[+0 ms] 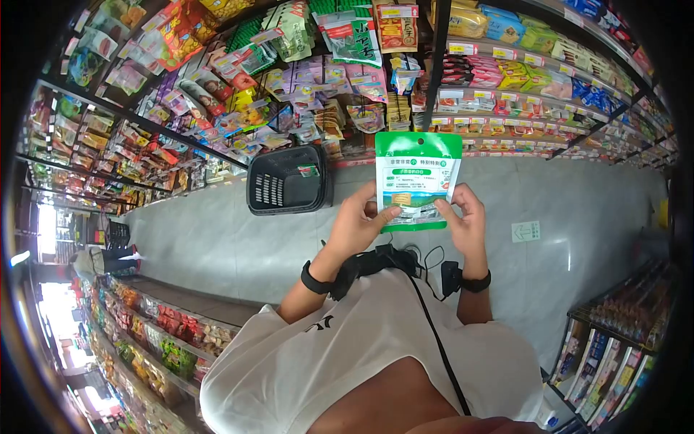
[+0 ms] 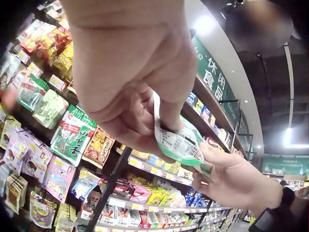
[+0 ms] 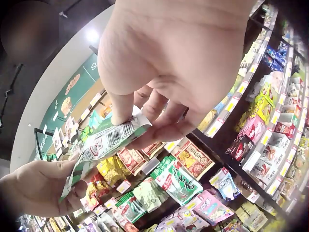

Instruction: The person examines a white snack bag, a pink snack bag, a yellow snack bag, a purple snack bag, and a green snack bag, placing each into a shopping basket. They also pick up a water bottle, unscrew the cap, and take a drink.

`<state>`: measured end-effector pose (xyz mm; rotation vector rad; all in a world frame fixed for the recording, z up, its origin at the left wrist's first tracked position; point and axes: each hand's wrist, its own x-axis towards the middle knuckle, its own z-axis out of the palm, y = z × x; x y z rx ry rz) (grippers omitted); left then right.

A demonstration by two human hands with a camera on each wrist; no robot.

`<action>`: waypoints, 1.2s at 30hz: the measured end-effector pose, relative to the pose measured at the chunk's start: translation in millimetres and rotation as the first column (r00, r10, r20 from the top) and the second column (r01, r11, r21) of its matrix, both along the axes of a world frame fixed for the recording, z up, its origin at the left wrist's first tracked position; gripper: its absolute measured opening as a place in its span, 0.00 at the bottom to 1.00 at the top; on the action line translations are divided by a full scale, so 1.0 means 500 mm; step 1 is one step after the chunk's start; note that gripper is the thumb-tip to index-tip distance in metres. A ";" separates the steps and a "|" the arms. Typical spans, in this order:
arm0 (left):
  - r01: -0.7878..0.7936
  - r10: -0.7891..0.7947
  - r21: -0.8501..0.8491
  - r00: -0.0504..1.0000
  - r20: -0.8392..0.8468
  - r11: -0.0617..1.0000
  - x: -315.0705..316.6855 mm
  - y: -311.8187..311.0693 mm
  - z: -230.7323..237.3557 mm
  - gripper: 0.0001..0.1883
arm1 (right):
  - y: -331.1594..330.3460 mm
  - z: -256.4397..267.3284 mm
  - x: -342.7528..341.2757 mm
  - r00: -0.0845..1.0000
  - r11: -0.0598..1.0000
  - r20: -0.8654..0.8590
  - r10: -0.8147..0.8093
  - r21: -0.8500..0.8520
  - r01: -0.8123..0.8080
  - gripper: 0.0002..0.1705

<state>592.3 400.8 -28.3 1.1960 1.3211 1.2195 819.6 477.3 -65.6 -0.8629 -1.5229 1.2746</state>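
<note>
A green and white snack bag (image 1: 417,177) with printed text is held upright before the person's chest, its printed face toward the head camera. My left hand (image 1: 361,220) pinches its lower left edge, thumb on the near face and fingers behind. On the opposite edge my right hand (image 1: 466,217) pinches the bag the same way. The left wrist view shows the bag (image 2: 181,145) edge-on between both hands. In the right wrist view a barcode shows on the bag (image 3: 113,137) close to the right thumb.
A black shopping basket (image 1: 289,181) stands on the grey floor (image 1: 224,249), with a small green packet (image 1: 309,171) inside. Hanging snack bags (image 1: 350,36) and shelves of packets (image 1: 506,72) line the far side. More shelves (image 1: 155,325) run at the lower left, and a rack (image 1: 603,369) stands lower right.
</note>
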 end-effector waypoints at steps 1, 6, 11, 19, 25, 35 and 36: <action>-0.007 0.007 -0.019 1.000 -0.010 1.000 -0.001 0.002 -0.001 0.20 | 0.010 0.002 -0.005 1.000 1.000 -0.011 0.008 0.001 -0.008 0.08; -0.061 0.060 -0.012 0.995 -0.086 0.998 -0.030 0.015 0.015 0.20 | 0.037 -0.011 -0.051 0.996 0.995 0.074 0.040 -0.097 -0.033 0.11; -0.040 0.041 0.011 0.969 -0.243 0.999 -0.117 0.025 -0.002 0.21 | 0.048 -0.001 -0.146 0.985 0.994 0.149 0.083 -0.084 -0.071 0.26; 0.159 -0.123 0.283 0.982 -0.140 0.946 -0.306 0.031 0.064 0.37 | 0.073 0.026 -0.367 0.898 0.928 0.235 0.373 -0.119 -0.354 0.33; 0.093 -0.039 0.314 0.984 -0.174 0.945 -0.468 -0.021 0.030 0.48 | 0.070 0.034 -0.551 0.788 0.836 0.291 0.543 -0.092 -0.541 0.31; -0.421 0.460 0.185 0.822 -0.335 0.888 -0.561 -0.054 0.014 0.32 | 0.071 0.006 -0.704 0.764 0.712 -0.181 0.619 -0.281 -0.643 0.37; -0.451 0.486 0.181 0.802 -0.347 0.874 -0.566 -0.048 0.010 0.33 | 0.077 0.010 -0.712 0.733 0.690 -0.201 0.650 -0.248 -0.680 0.39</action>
